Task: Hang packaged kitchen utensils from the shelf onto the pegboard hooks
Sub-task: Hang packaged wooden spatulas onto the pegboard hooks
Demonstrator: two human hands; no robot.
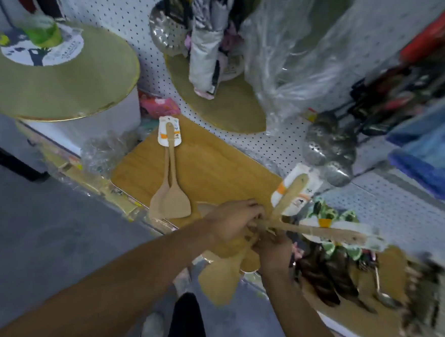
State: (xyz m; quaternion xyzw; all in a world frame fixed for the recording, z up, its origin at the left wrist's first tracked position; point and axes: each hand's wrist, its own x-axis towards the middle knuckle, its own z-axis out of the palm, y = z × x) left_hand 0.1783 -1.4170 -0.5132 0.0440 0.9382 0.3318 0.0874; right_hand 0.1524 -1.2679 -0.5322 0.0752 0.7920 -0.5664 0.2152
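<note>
Both hands meet over the shelf edge — the left hand [233,223] and right hand [270,249] grip a fanned bundle of packaged wooden spatulas [294,197] by their handles; another carded pair [170,172] lies on the wooden board [215,163] beside the pegboard [275,143]
</note>
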